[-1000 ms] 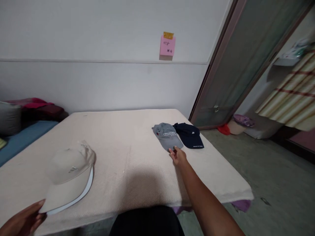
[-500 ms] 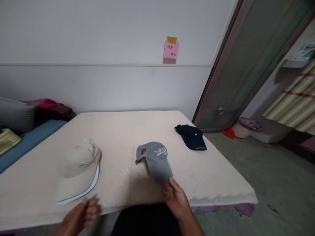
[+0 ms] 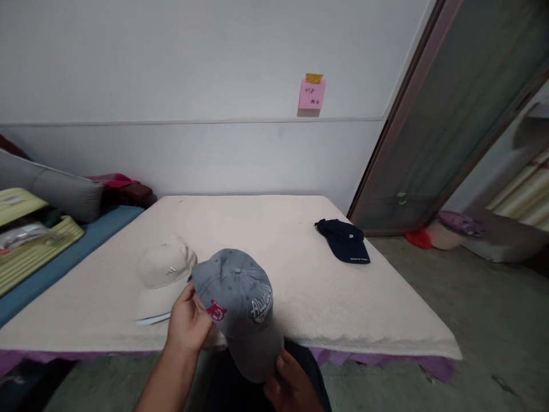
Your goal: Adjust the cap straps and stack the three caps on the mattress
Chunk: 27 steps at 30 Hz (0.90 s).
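Observation:
A grey baseball cap point(image 3: 235, 286) with white lettering and a red emblem is held up over the table's front edge, its brim tilted down toward me. My left hand point(image 3: 189, 320) grips its rim at the left side. On the brim, at the lower right, my right hand point(image 3: 289, 383) is closed; part of it is cut off by the frame's bottom. Just left of the grey cap, a cream cap point(image 3: 160, 274) with a small logo lies on the cloth, partly hidden by my left hand. Farther off, at the right, rests a navy baseball cap point(image 3: 343, 240).
A cream cloth point(image 3: 266, 217) covers the table against the wall. A pink note point(image 3: 312, 94) is taped to the wall. At the left are a grey cushion point(image 3: 55, 183) and a yellow-green open case point(image 3: 38, 252). A sliding door point(image 3: 420, 131) stands at the right.
The grey cap has been lifted off the cloth and drawn toward me. My left hand, previously free near the cream cap, now holds its rim. The view has turned slightly left.

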Tool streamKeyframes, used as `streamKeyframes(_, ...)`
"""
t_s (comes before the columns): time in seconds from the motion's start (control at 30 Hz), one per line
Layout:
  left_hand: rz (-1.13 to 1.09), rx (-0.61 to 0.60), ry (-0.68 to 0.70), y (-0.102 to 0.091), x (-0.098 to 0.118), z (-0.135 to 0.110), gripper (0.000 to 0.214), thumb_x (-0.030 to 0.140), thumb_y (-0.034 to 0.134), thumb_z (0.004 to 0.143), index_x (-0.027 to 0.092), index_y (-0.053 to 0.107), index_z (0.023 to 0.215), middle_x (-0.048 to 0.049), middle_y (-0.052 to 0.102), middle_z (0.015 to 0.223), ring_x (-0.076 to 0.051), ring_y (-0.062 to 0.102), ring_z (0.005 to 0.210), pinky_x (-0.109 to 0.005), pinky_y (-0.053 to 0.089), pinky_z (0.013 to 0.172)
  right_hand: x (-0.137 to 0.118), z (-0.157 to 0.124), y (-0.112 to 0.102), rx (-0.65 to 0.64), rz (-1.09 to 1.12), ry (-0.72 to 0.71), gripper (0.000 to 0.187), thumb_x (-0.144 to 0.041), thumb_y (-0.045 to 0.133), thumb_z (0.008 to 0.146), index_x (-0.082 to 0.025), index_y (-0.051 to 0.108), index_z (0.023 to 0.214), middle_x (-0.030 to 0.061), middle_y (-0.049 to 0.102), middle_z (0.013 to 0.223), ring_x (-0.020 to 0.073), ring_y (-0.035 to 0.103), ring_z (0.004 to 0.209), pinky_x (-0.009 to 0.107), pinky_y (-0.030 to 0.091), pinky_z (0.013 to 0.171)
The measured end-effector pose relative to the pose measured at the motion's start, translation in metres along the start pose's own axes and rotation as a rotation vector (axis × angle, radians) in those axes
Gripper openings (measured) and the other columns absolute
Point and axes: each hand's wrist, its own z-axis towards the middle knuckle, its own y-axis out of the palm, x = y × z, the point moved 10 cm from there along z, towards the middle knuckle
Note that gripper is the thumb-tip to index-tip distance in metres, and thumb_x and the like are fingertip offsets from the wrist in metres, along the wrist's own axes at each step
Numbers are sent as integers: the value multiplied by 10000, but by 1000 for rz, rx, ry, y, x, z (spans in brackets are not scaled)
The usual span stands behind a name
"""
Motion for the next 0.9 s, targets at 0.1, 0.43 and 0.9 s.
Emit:
streamKeyframes(0.1, 54, 82, 146, 13, 20, -19, 289, 126, 412, 873, 137, 694, 938, -69, 745, 771, -169, 700, 763, -277, 538, 780, 11, 6, 2, 7, -186, 33, 433, -485, 760, 612, -138, 578, 796, -21, 571, 608, 53, 499, 421, 165, 357, 405)
streamKeyframes(0.43, 683, 33, 242, 44, 4, -81, 216, 294, 765, 648, 170, 643, 776, 35, 625, 588, -81, 541, 490, -148, 432, 477, -83, -37, 48, 229, -910, -481, 196, -360, 538, 809, -170, 566, 773, -19, 538, 593, 131, 542, 534, 242, 418, 521)
streamKeyframes(0.9, 1198, -245, 164, 58, -57, -111, 139, 299, 652, 754, 228, 746, 827, -20, 714, 766, -189, 607, 734, -245, 463, 695, -119, -114, 173, -66, -1426, -1008, 215, -110, 467, 868, -214, 554, 1034, 58, 589, 925, 174, 561, 837, 303, 456, 738)
